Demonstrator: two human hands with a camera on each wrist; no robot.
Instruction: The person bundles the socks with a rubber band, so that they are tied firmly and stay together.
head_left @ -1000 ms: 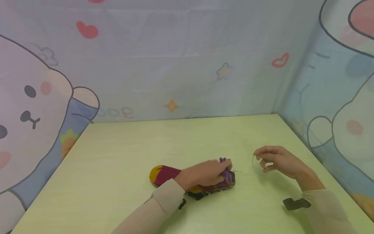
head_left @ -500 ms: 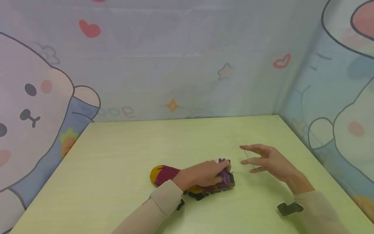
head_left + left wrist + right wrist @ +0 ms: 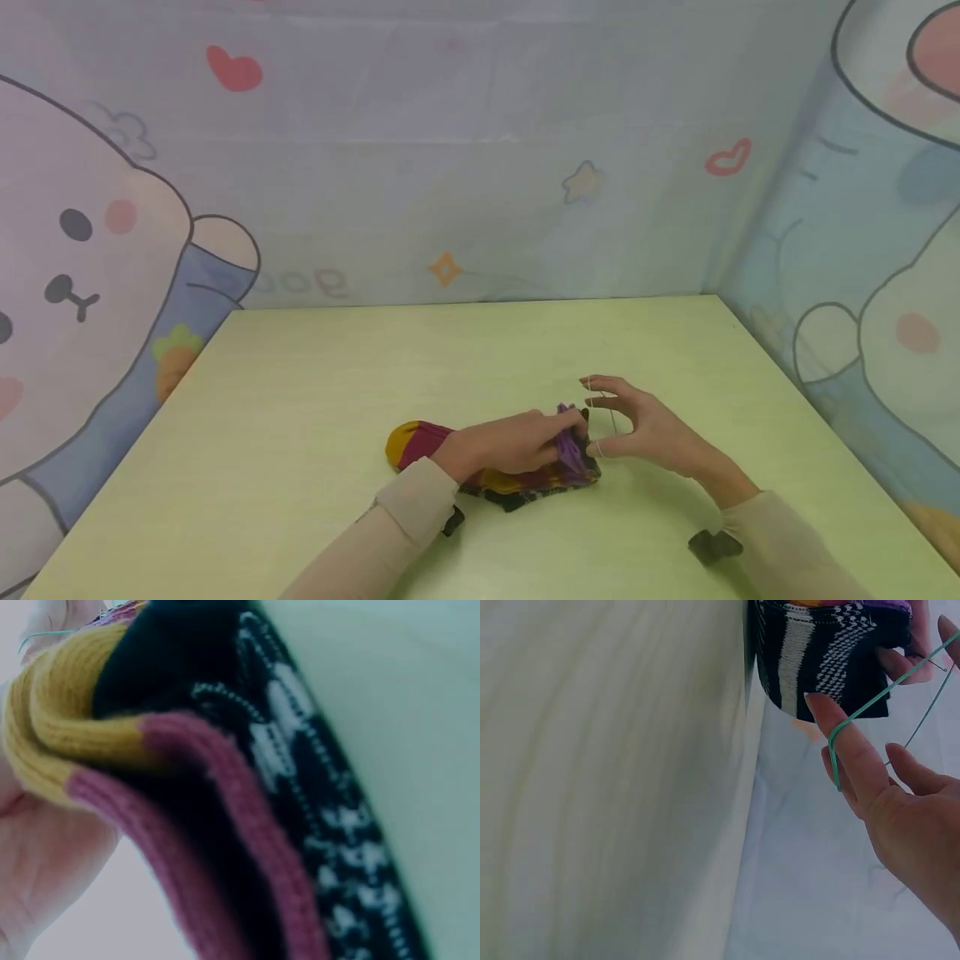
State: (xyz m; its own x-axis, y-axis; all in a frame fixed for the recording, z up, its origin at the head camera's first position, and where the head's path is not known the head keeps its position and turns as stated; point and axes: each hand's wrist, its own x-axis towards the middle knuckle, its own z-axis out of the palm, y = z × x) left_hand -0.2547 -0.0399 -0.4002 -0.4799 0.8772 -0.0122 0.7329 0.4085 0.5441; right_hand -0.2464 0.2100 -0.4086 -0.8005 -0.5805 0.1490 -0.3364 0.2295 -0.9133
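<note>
My left hand (image 3: 517, 442) grips a bundle of socks at its right end, fingers curled over a gathered purple sock (image 3: 568, 450). In the bundle lies a maroon sock with mustard parts (image 3: 426, 442), its rounded mustard toe pointing left. A black-and-white patterned sock (image 3: 802, 660) is underneath, its cuff end facing my right hand in the right wrist view. Close to that end is my right hand (image 3: 652, 429), fingers spread apart, with a thin rubber band (image 3: 885, 694) stretched round them. The band looks green in the right wrist view. The left fingertips are partly hidden in the head view.
The pale yellow-green tabletop (image 3: 322, 383) stretches around the socks. Behind it hangs a printed cloth backdrop (image 3: 480, 167), with more cartoon cloth at both sides. Dark wrist mounts (image 3: 715, 546) sit under both sleeves.
My right hand has moved left to the sock bundle's end, and its fingers have spread, stretching the rubber band wider. The left hand has kept its grip, nearly still.
</note>
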